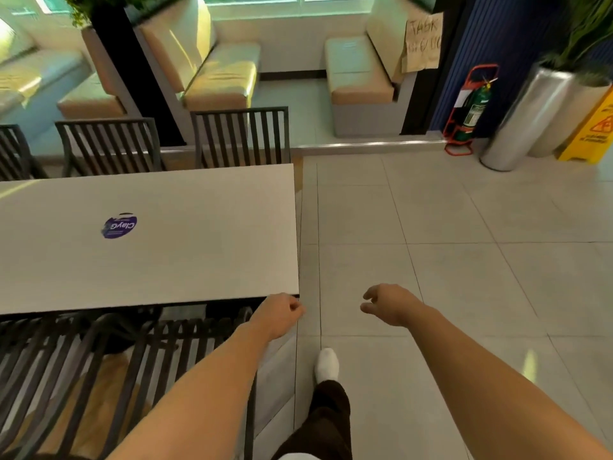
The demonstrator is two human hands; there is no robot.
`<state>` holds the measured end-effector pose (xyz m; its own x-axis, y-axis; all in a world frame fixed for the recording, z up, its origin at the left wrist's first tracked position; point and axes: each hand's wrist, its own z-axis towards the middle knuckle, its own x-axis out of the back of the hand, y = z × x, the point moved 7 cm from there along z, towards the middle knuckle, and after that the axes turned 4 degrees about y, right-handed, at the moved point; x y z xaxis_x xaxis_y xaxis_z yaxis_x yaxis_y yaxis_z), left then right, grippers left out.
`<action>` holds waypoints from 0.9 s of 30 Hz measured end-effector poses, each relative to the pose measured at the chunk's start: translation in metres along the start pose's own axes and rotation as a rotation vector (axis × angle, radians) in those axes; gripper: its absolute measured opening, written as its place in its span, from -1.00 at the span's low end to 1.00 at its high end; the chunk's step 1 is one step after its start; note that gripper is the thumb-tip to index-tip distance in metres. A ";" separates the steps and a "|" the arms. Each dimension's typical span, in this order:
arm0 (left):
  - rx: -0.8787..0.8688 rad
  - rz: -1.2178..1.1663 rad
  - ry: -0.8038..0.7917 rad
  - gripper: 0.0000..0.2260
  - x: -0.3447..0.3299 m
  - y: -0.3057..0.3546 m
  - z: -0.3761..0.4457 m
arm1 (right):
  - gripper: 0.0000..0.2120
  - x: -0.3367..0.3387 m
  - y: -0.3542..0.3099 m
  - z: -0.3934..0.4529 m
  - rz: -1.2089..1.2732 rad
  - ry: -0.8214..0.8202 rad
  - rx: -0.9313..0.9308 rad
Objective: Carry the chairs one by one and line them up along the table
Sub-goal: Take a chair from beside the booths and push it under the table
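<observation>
Tiled floor (447, 260) right is bare; near slatted chair (185, 346) sits directly under curled, empty left hand (277, 313); right hand (388, 303) loose, empty.

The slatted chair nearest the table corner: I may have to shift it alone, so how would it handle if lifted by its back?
The slatted chair looks like dark metal bars, so probably rigid and fairly heavy. Its open slats should offer a firm, non-slip hold. Lifted by the back alone it would likely tilt, so both hands seem wiser.

Near chairs (126, 366) cut by left and bottom edges, paper sign (423, 41) lettering blurred
</observation>
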<state>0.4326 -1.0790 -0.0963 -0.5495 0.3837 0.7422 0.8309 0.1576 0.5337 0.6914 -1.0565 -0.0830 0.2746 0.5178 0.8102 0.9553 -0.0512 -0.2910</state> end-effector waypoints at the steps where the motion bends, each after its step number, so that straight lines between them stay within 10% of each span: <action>1: -0.002 -0.009 0.023 -0.73 0.011 0.008 0.025 | -0.55 0.020 0.000 0.022 0.000 0.015 0.001; 27: 0.181 -0.214 0.256 -0.82 0.254 0.107 0.529 | -0.60 0.367 -0.060 0.545 -0.070 0.016 0.207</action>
<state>0.4286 -0.4832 -0.0652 -0.6977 0.0887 0.7109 0.6843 0.3763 0.6246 0.6756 -0.3981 -0.0456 0.2112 0.5003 0.8397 0.9299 0.1619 -0.3303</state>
